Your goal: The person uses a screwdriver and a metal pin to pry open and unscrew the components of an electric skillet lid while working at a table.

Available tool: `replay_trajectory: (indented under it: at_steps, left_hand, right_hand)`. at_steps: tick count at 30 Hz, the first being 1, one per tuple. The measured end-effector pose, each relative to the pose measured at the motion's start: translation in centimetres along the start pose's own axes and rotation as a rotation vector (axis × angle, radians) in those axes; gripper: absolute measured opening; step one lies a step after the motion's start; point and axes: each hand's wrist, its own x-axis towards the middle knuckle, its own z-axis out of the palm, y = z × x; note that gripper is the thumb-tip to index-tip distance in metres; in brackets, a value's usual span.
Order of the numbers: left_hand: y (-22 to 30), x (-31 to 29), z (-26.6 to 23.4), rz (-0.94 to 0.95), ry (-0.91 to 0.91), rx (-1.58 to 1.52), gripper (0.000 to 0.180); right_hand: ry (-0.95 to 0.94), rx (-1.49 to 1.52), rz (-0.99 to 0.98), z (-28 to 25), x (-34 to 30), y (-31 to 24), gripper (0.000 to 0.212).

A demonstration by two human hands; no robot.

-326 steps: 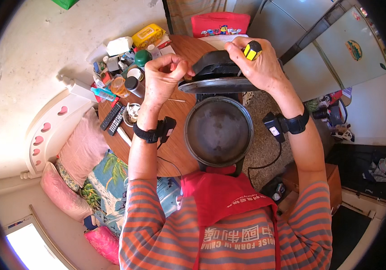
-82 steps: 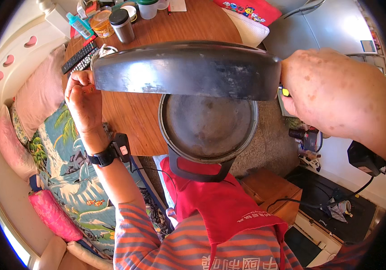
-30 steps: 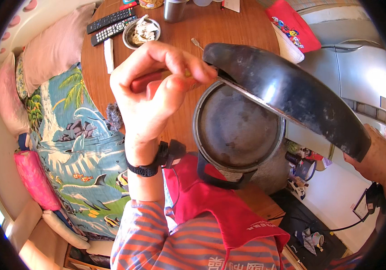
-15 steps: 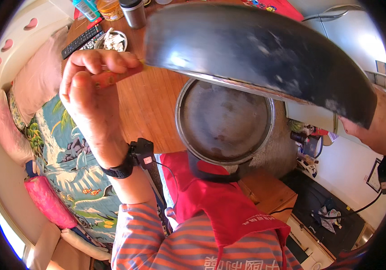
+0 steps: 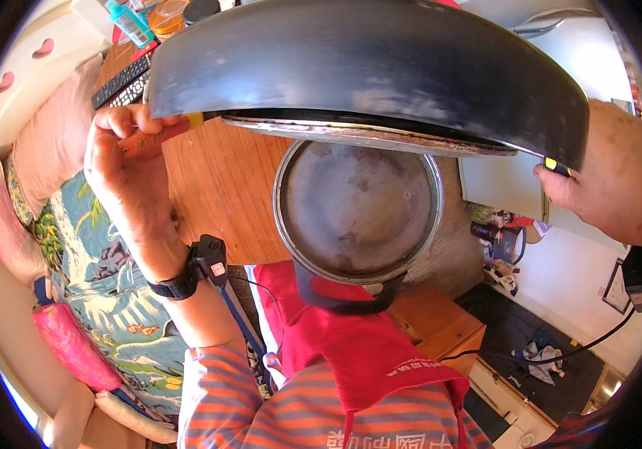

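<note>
Left hand point(image 5: 122, 176) gripping a red-handled tool point(image 5: 157, 135), right hand point(image 5: 609, 183) holding dark lid point(image 5: 366, 71) above open pot point(image 5: 358, 209)

a round wooden table point(image 5: 216, 194) is filling the middle, with remote controls point(image 5: 120, 81) and bottles point(image 5: 128, 21) lying at its far left edge. a sofa in a tropical print point(image 5: 104, 299) is running along the left, pink cushions point(image 5: 74, 348) resting on it. bright daylight is washing the pale wall point(image 5: 29, 67) at far left. on the right a low wooden cabinet point(image 5: 433, 329) is standing over what is probably a dark floor point(image 5: 530, 352) strewn with cables.
</note>
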Motion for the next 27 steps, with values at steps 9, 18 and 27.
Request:
replay_trajectory:
  at_steps: [9, 18, 27]
  left_hand:
    - [1.3, -2.0, 2.3, 0.166, -0.011, 0.135, 0.027]
    - [0.6, -2.9, 3.9, 0.094, -0.062, 0.092, 0.011]
    - [0.5, -5.0, 6.2, 0.014, -0.135, 0.051, 0.013]
  right_hand:
    - [-0.206, 0.151, 0.308, -2.4, 1.9, -3.1, 0.035]
    - [-0.245, 0.097, 0.327, -0.7, -1.4, -3.2, 0.039]
    - [-0.293, 0.421, 0.321, 4.0, -3.5, -2.4, 0.040]
